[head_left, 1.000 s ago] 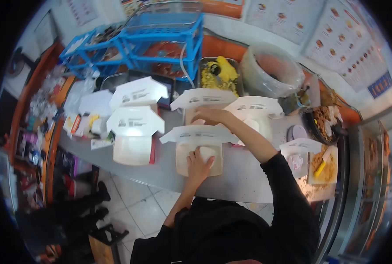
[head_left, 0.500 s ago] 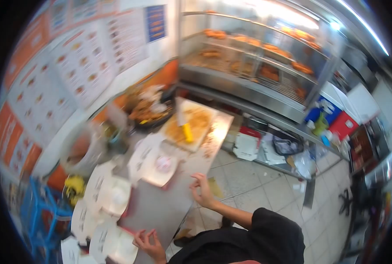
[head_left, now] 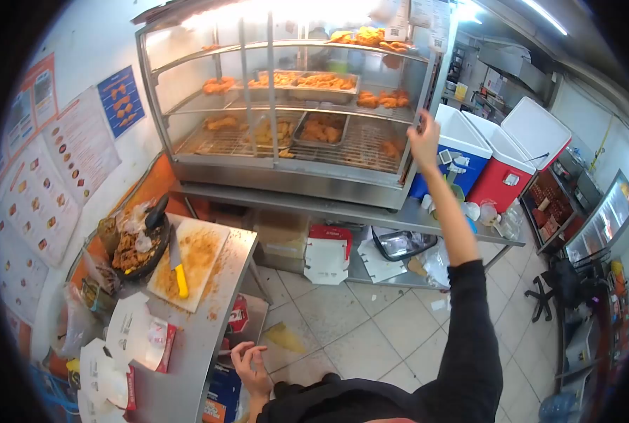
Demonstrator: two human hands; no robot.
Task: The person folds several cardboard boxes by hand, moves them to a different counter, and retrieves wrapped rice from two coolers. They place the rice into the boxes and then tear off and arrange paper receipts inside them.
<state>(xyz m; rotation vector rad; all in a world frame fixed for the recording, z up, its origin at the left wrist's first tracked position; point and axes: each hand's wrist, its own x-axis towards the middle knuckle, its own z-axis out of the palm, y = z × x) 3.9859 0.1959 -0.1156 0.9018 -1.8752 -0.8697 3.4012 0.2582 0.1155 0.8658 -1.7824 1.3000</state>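
My right hand is raised at the right edge of the glass display cabinet, its fingers curled; what they hold, if anything, is too small to tell. Low in the view, beside the steel table, my left hand has its fingers bent and apart, with nothing in it. On the table are a white cutting board with crumbs, a yellow-handled knife lying on it, a dark bowl of food, and open white boxes.
Fried food sits on the cabinet's shelves. A blue cooler and a red cooler stand at its right. Boxes and a black tray lie on the lower shelf. A wheeled chair base is farther right.
The view has turned right and toward the cabinet. My right arm has stretched from beside the table up to the cabinet's right edge. My left hand has moved away from the boxes.
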